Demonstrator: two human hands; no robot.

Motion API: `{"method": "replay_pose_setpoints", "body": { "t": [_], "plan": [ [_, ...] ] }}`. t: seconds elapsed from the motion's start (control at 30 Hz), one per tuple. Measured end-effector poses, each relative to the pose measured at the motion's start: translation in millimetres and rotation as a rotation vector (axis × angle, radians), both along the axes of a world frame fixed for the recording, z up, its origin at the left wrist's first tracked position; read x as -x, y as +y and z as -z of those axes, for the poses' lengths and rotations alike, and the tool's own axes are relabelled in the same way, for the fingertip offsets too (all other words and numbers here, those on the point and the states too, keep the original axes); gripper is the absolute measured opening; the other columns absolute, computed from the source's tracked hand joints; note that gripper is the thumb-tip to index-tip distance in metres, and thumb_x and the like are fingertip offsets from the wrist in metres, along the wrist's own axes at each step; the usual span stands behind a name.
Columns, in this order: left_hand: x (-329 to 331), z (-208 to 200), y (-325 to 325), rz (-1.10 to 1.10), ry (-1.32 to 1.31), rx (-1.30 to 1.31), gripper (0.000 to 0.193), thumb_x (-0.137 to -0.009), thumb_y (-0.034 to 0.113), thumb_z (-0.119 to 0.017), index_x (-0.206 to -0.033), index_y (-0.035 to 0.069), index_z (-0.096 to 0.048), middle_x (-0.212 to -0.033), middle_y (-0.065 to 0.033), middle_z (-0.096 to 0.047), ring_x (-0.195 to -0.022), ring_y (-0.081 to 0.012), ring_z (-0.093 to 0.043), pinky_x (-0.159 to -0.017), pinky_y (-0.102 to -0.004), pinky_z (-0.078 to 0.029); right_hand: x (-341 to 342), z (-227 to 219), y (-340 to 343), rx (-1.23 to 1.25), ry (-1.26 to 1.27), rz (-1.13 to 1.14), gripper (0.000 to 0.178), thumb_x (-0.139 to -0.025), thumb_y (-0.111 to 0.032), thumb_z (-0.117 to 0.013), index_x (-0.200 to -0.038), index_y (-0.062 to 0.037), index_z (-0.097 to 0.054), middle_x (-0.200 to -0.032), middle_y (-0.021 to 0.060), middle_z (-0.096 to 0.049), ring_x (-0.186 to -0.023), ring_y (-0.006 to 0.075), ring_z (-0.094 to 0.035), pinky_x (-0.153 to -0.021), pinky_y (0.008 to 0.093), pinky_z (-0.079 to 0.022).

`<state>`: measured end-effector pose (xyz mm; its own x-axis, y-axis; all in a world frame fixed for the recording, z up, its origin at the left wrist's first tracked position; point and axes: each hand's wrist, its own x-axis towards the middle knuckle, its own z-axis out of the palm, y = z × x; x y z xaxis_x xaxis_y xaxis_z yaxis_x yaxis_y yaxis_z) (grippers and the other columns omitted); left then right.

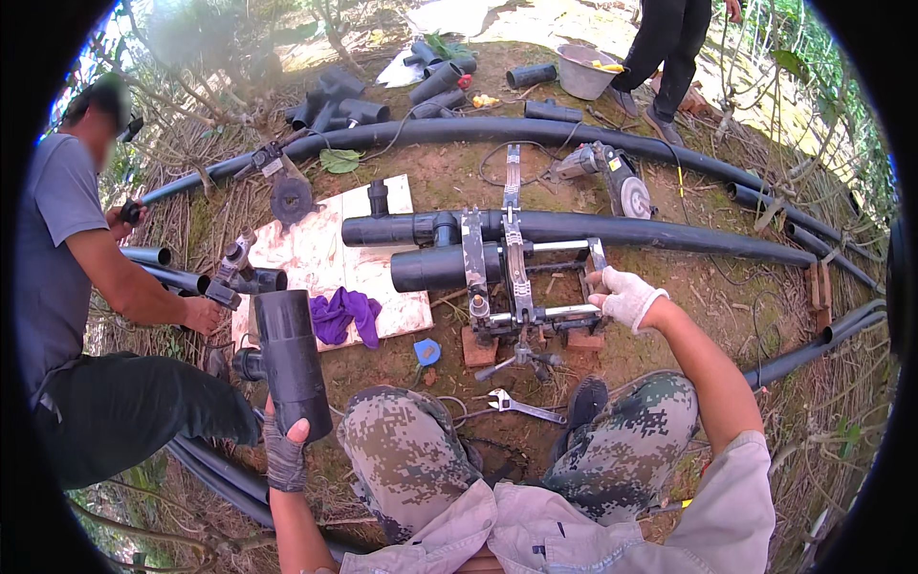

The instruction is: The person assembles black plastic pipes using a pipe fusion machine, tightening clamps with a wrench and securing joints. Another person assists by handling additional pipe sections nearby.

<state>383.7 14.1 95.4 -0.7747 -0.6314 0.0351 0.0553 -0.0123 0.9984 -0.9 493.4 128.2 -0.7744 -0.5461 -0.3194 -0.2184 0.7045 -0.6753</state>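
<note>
1 head-worn fisheye, facing down, ground (710, 308) near.

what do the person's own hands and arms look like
The left hand wears a dark grey fabric glove, thumb bare. The right hand wears an off-white knitted glove with bare-tipped fingers. The right sleeve is short, light beige fabric; both forearms are bare.

An outdoor pipe-work site: bare soil (703, 306) lies below the right hand (628, 298), with long black pipe (612, 137) and leafy shrubs (846, 62) beyond.
</note>
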Motion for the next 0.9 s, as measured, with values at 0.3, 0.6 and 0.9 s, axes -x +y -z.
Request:
{"method": "replay_pose_setpoints", "body": {
  "t": [0.3,0.6,0.9],
  "plan": [
    [232,-136,130,0.805,-0.136,-0.117,0.101,-0.066,0.040,-0.084,-0.147,-0.002,-0.039,-0.134,-0.0155,-0.057,-0.120,-0.0251,-0.059,-0.105,-0.0379,-0.046,6,-68,-34,0.685,-0.335,0.074,0.084,-0.091,-0.075,-0.045,-0.151,-0.0170,-0.033,-0.139,0.0139,-0.053,-0.123,0.0271,-0.056,-0.099,0.0491,-0.045],
    [290,-89,167,0.857,-0.228,-0.335,0.102,-0.071,0.044,-0.079,-0.151,0.000,-0.034,-0.144,-0.0157,-0.050,-0.129,-0.0251,-0.053,-0.111,-0.0368,-0.041,25,66,37,-0.049,-0.331,0.232,0.035,-0.103,-0.033,-0.050,-0.119,-0.0015,-0.053,-0.086,0.0089,-0.065,-0.069,0.0174,-0.062,-0.061,0.0335,-0.050],
    [313,-91,142,0.577,-0.048,-0.452,0.088,-0.076,0.039,-0.077,-0.146,0.000,-0.042,-0.136,-0.0159,-0.057,-0.122,-0.0275,-0.058,-0.105,-0.0390,-0.047,-23,188,-32,0.058,-0.829,0.364,0.045,-0.102,-0.048,-0.050,-0.110,-0.0040,-0.057,-0.090,0.0099,-0.065,-0.065,0.0204,-0.060,-0.058,0.0375,-0.049]
  ]
}}
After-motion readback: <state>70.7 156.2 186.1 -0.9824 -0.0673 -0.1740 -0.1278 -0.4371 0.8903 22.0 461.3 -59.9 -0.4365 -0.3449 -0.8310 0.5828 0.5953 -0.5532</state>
